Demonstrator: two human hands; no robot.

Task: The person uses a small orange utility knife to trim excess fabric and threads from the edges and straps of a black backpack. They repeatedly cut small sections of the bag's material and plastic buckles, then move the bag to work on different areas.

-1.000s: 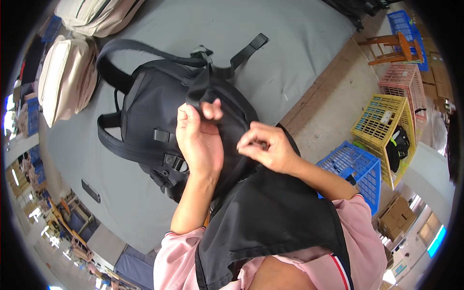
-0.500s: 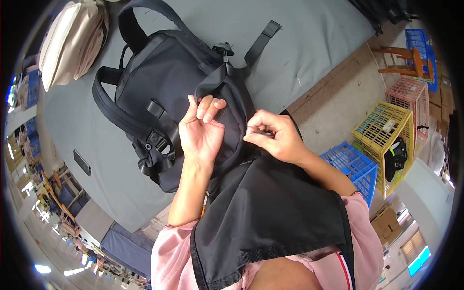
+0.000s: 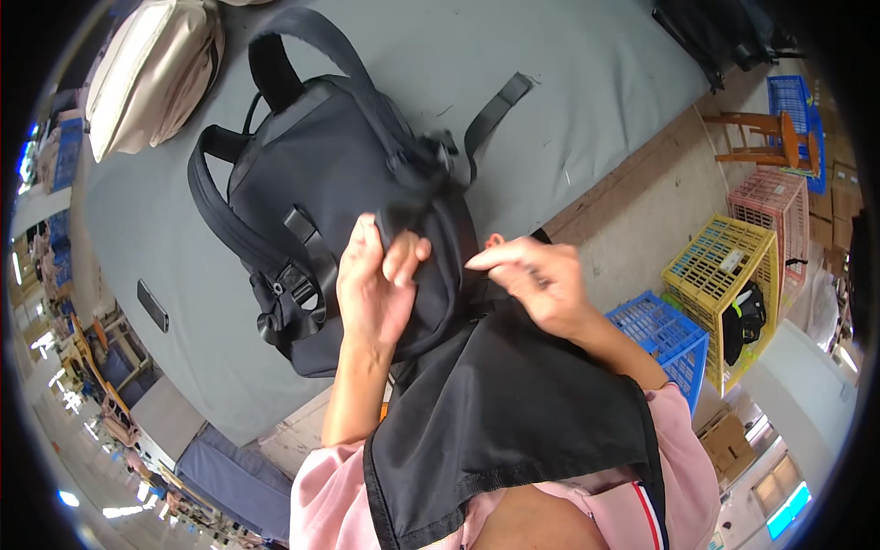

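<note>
A beige bag [image 3: 151, 69] lies far left on the grey table [image 3: 587, 82]. The black backpack [image 3: 339, 202] rests mid-table; the left hand [image 3: 376, 293] pinches its lower edge, seemingly steadying it, while the right hand [image 3: 536, 284] pinches the seam (perhaps a zipper). Crates [image 3: 720, 266] stand right, clear.

Bright, even light, sharp centre, strong fisheye bending toward dark rim

Black backpack [image 3: 339, 174] flat on grey table [image 3: 587, 64], straps up, bottom pinched.
</note>
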